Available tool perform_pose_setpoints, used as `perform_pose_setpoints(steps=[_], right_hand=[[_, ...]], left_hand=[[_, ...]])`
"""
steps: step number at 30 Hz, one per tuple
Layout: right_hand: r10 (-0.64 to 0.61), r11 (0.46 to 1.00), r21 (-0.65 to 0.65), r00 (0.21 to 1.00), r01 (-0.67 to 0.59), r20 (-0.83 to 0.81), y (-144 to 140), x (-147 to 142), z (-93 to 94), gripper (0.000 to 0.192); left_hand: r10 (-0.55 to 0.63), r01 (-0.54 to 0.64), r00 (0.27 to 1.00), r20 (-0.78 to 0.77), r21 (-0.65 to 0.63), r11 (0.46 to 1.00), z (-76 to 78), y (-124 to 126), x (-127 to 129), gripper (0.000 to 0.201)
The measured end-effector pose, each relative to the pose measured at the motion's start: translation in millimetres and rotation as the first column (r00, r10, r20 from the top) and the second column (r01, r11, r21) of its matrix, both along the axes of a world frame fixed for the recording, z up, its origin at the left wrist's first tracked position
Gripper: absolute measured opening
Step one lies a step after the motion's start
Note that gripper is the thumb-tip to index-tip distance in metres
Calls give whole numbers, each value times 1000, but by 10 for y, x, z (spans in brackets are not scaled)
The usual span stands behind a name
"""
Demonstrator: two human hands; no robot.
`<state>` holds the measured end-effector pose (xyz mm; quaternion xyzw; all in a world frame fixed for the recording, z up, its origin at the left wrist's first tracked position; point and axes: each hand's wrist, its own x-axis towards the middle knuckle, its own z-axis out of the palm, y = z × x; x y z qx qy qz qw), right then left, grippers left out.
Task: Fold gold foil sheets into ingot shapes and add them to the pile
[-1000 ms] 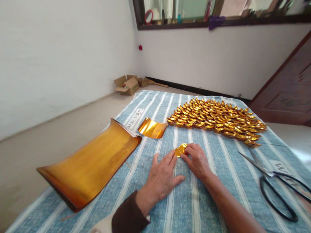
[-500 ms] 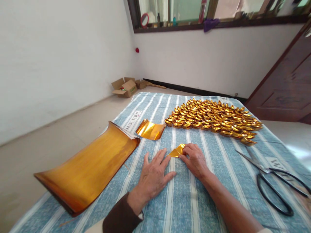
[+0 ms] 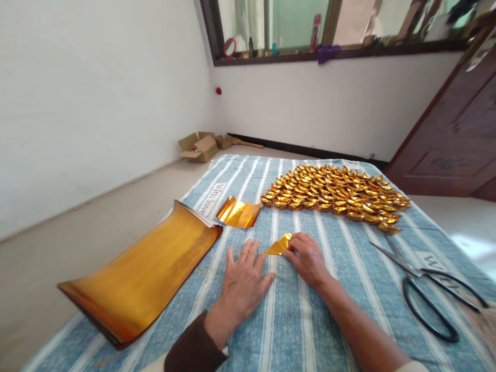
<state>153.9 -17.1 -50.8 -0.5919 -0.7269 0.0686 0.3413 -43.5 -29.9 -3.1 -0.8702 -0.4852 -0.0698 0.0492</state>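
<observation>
Striped blue cloth (image 3: 294,330): covers the tabletop; carries everything below.

Stack of large gold foil sheets (image 3: 143,274): lies at the left, far end curled up, uncut. By its thickness, much stock appears left to work.

Finished gold paper ingots (image 3: 333,196): a dense spread of folded pieces in rows at the far right of the cloth. Judged the done portion, already large.

Black scissors (image 3: 426,289): at the right edge, blades parted, lying untouched, well apart from both hands.

Cut gold square (image 3: 238,213): lies flat-curled just beside the stack's far end, not yet folded.

Left hand (image 3: 244,284): flat on the cloth, fingers spread, holding nothing; fingertips near the small piece.

Right hand (image 3: 308,258): fingertips pinching the part-folded gold piece (image 3: 279,245) down onto the cloth, mid-cloth between the hands. It shows a triangular shape only; judged an early fold, with shaping into an ingot left.
</observation>
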Motion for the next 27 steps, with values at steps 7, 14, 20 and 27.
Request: perform_pose_setpoints(steps=[7, 14, 20, 27], right_hand=[[-16, 1000, -2, 1000, 16, 2, 14, -26, 5, 16], [-23, 1000, 14, 1000, 23, 3, 24, -42, -1, 16], [36, 997, 64, 996, -31, -83, 31, 14, -50, 13], [104, 985, 150, 989, -87, -106, 2, 50, -81, 16]], left_hand=[[-59, 58, 993, 104, 15, 998, 81, 55, 141, 20], [-223, 235, 961, 166, -59, 970, -181, 92, 210, 40], [-187, 208, 969, 163, -127, 970, -169, 96, 191, 40], [-154, 193, 970, 190, -208, 959, -44, 125, 218, 35]])
